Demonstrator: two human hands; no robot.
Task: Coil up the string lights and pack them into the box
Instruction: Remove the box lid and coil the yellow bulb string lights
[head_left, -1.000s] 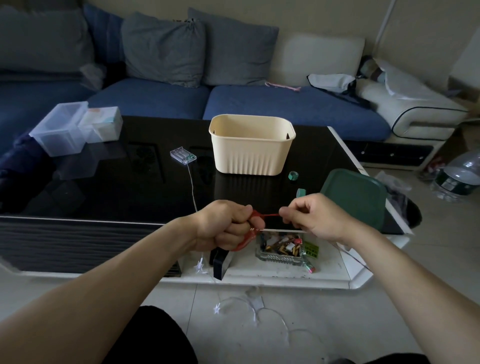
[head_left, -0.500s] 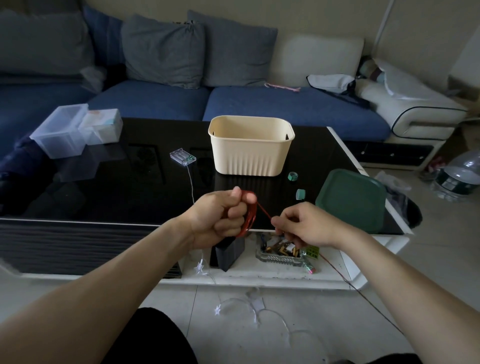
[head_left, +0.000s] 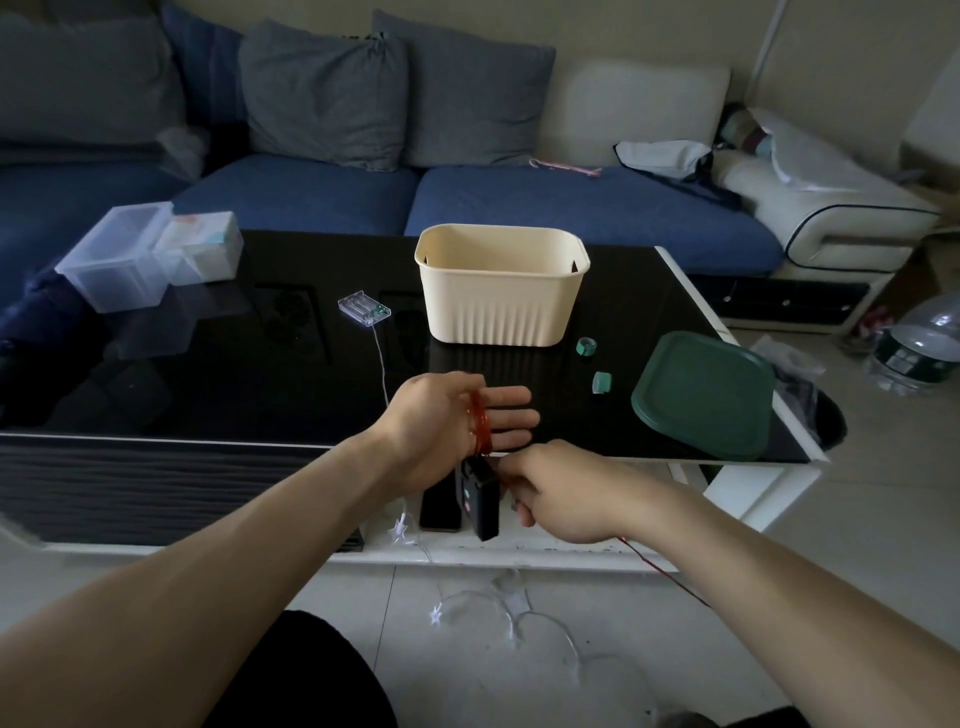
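Over the near table edge, red wire (head_left: 480, 423) is wound round the straight-fingered left hand (head_left: 447, 423) and fed by the pinching right hand (head_left: 563, 496); slack remains, the cream box (head_left: 501, 286) is judged unpacked.

Both forearms (head_left: 218, 561) are bare to the frame edge, with dark trousers (head_left: 311, 675) on the lap.
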